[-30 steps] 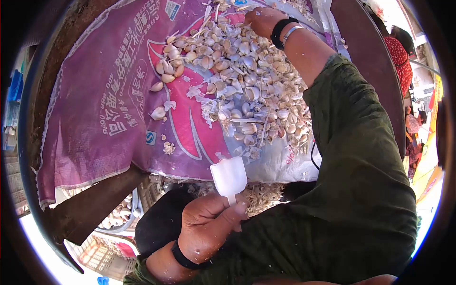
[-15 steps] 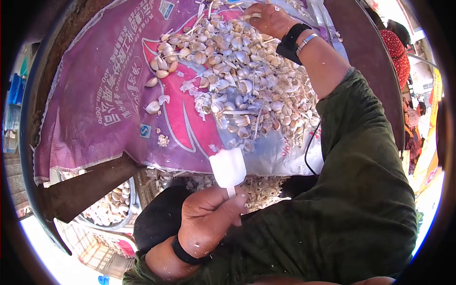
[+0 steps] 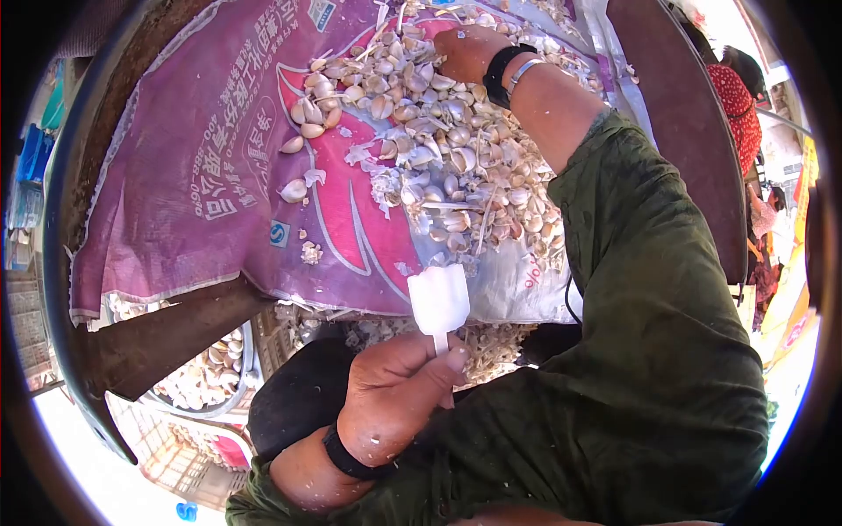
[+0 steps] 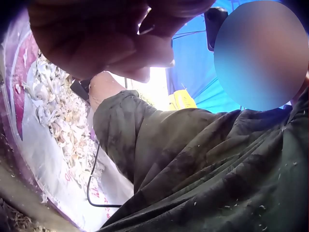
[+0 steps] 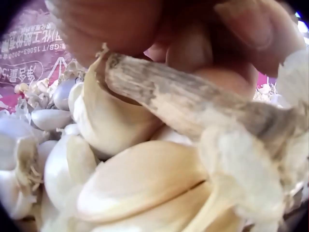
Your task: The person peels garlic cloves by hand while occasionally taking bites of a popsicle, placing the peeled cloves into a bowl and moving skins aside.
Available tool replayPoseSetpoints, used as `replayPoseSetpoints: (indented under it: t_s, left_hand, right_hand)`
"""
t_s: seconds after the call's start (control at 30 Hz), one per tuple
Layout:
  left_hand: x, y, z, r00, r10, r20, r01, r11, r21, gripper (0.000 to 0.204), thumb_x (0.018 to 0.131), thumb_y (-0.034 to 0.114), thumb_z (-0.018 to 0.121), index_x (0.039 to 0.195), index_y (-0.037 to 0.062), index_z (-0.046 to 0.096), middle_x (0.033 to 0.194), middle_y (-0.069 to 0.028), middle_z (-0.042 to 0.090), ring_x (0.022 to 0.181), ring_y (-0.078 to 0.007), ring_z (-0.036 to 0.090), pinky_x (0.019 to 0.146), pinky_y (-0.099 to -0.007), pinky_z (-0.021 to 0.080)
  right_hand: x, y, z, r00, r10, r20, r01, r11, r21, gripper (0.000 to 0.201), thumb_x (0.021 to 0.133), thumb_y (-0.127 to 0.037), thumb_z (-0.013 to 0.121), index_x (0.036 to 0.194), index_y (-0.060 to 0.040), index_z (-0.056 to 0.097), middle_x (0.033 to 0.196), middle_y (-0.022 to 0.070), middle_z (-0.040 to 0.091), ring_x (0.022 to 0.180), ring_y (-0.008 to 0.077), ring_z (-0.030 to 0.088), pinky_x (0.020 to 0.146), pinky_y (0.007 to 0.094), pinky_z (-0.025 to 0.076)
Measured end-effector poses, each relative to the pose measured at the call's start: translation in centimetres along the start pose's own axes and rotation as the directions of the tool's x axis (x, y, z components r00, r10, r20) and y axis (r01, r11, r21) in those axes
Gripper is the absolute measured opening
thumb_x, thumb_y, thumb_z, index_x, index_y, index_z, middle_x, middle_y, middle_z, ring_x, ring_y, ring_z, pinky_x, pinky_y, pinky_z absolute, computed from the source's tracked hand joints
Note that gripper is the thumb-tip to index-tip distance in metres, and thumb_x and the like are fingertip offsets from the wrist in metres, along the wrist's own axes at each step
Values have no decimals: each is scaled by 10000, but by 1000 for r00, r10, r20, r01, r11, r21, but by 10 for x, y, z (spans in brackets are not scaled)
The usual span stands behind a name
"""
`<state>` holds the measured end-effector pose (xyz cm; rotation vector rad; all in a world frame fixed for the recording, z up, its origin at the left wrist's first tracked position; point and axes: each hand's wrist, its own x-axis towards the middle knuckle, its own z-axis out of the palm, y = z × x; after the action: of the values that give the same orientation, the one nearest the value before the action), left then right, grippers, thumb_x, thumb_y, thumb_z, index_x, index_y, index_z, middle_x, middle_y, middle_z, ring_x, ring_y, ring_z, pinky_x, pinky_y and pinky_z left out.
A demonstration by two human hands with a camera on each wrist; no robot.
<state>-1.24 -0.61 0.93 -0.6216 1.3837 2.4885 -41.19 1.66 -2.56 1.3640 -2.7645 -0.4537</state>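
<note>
In the head view the left hand (image 3: 390, 399) grips the thin handle of a flat white paddle-like piece (image 3: 438, 300) between thumb and curled fingers, beyond the sack's near edge. Heaped garlic cloves (image 3: 456, 158) with bits of stalk and skin cover the middle of a purple printed sack (image 3: 175, 175). The right hand (image 3: 474, 54) is at the heap's far part, fingertips down among cloves. Close up in the right wrist view, its bent fingers pinch what looks like a pale clove (image 5: 189, 50), above a dry stalk (image 5: 164, 92) and large cloves (image 5: 145, 179).
A dark curved rim (image 3: 53, 263) borders the left. Below it stand a round container of garlic (image 3: 206, 377) and a plastic crate (image 3: 189, 465). Loose skins (image 3: 491, 351) lie below the sack. At the far right is a person in red (image 3: 735, 114). A black cord (image 3: 570, 302) hangs near the right sleeve.
The right hand shifted outward to the right, then came back left and nearer over the heap. The left hand still grips the white piece and has moved slightly right.
</note>
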Motion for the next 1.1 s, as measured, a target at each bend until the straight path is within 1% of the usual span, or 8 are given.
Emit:
replayPoseSetpoints:
  t_s: [0.13,0.2,0.37,0.53,0.6,0.7,0.73,1.1]
  left_hand:
    - [-1,0,-1,1000,-1,-3,0,1000,-30,139,919,94,603,945,-30,661,774,-74,643,648,-122,593,577,-240,481]
    - [-3,-1,0,1000,-4,1,4,1000,-22,138,918,92,601,943,-29,661,773,-75,642,649,-124,592,576,-242,482]
    - [-8,-6,3,999,40,-22,-42,995,-94,136,927,106,610,938,-14,672,753,-9,621,614,-62,546,563,-215,429]
    - [-10,-3,-1,999,48,-4,-49,998,-39,139,911,71,598,943,-51,659,780,-99,645,637,-145,592,575,-250,483]
    - [-8,1,-3,999,47,6,-47,998,-28,141,911,68,596,947,-53,659,783,-102,648,636,-148,593,576,-250,485]
    - [-4,5,-7,1000,29,-12,-29,999,-22,148,911,57,582,957,-57,664,805,-115,659,635,-145,596,587,-254,485]
    - [-1,5,-10,1000,24,-17,-25,999,-23,148,911,57,582,957,-57,664,805,-115,659,635,-145,596,587,-254,485]
    - [10,9,-22,1000,-11,16,11,999,-42,118,892,40,638,977,-32,679,846,-71,672,675,-84,596,605,-220,480]
  right_hand:
    - [-16,11,3,998,40,-45,-30,979,204,307,780,-242,637,1049,-103,689,1048,114,689,940,269,669,822,361,535]
    - [-22,19,8,961,221,166,-262,538,801,310,755,-279,709,1012,-107,695,850,66,691,735,186,672,652,331,530]
    - [-39,42,16,954,274,121,-154,103,983,283,754,-270,745,954,-77,692,761,29,654,592,113,604,465,249,383]
    - [-23,104,24,939,336,71,-193,344,919,260,785,-195,712,1039,-149,682,960,1,676,790,117,669,575,278,515]
    - [-11,114,23,957,269,-111,-144,770,622,263,778,-158,714,1034,-212,681,1102,-5,656,960,145,653,764,341,566]
    - [8,126,26,948,274,-164,-247,955,164,371,772,-142,726,1116,-248,632,1170,12,629,1086,229,612,865,402,546]
    - [15,130,28,968,118,-221,-174,951,-255,398,781,-138,720,1148,-248,612,1154,16,634,1091,247,612,860,406,546]
    - [96,145,94,998,-21,-60,-6,911,-411,337,846,-143,617,1180,-174,648,1257,40,603,1109,264,609,890,409,527]
